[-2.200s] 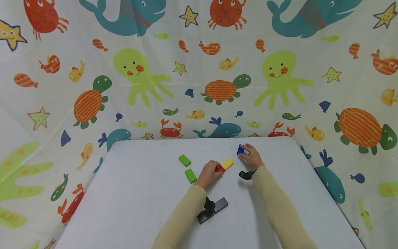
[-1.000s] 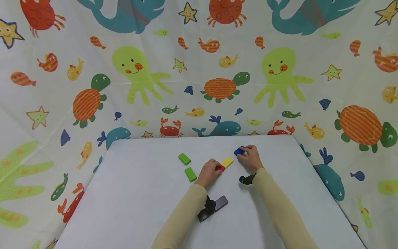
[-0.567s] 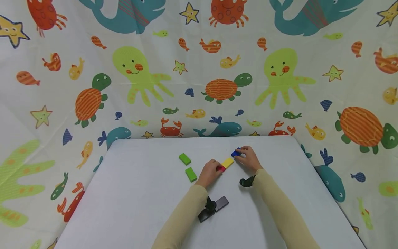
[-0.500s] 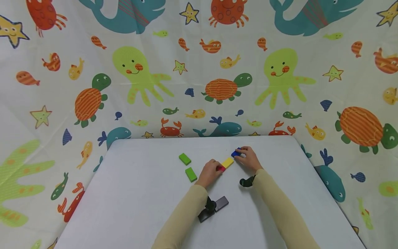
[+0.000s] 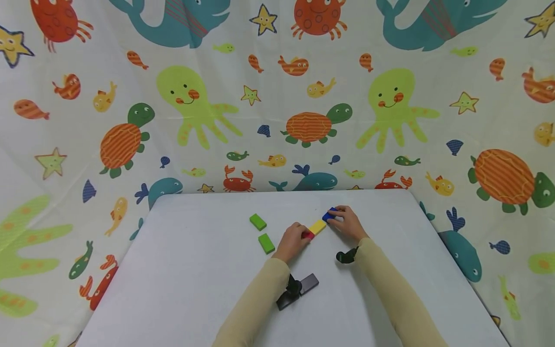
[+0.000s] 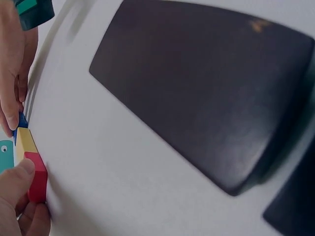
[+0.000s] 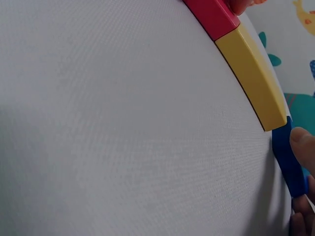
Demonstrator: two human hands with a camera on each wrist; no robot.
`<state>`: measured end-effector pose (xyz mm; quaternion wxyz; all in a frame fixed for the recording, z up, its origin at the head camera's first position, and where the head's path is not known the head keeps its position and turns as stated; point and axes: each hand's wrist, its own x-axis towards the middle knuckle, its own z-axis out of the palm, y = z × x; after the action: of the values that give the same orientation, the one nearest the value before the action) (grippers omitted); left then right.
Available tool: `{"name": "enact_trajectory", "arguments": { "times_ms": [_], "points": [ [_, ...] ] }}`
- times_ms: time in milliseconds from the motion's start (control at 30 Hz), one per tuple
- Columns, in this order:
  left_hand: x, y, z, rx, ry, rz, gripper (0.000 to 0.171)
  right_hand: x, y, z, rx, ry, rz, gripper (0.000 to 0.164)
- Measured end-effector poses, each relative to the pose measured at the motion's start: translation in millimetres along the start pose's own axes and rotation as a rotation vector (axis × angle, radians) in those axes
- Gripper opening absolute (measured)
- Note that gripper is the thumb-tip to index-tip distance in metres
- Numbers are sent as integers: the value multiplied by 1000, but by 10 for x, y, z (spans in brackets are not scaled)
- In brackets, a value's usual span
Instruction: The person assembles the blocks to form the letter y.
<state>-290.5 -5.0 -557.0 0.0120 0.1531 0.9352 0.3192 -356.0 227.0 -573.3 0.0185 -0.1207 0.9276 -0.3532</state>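
In the head view a row of small rectangular blocks slants across the white table. My left hand point(image 5: 295, 241) pinches the red block point(image 5: 309, 235) at the near end, its thumb on the top in the left wrist view. The yellow block point(image 7: 252, 78) lies flat, end to end with the red one. My right hand point(image 5: 348, 222) grips the blue block point(image 5: 328, 216) between thumb and fingers at the far end of the yellow block. In the right wrist view the blue block's end is right at the yellow block's end; the fingers partly cover the blue block.
Two green blocks, one farther back point(image 5: 257, 221) and one nearer point(image 5: 266, 243), lie left of the row. Two dark blocks point(image 5: 309, 284) lie by my left forearm, one partly under the black wrist camera point(image 5: 294, 287). A sea-animal cloth point(image 5: 277, 96) hangs behind the table.
My right hand has brought the blue block left and nearer, turning it from steeply angled to roughly in line with the yellow block. My left hand stays on the red block.
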Motion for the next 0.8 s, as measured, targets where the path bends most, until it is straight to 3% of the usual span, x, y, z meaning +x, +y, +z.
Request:
{"name": "enact_trajectory", "arguments": {
  "times_ms": [800],
  "points": [
    [8, -17, 16, 3, 20, 24, 20, -20, 15, 50, 46, 25, -9, 40]
  ]
}}
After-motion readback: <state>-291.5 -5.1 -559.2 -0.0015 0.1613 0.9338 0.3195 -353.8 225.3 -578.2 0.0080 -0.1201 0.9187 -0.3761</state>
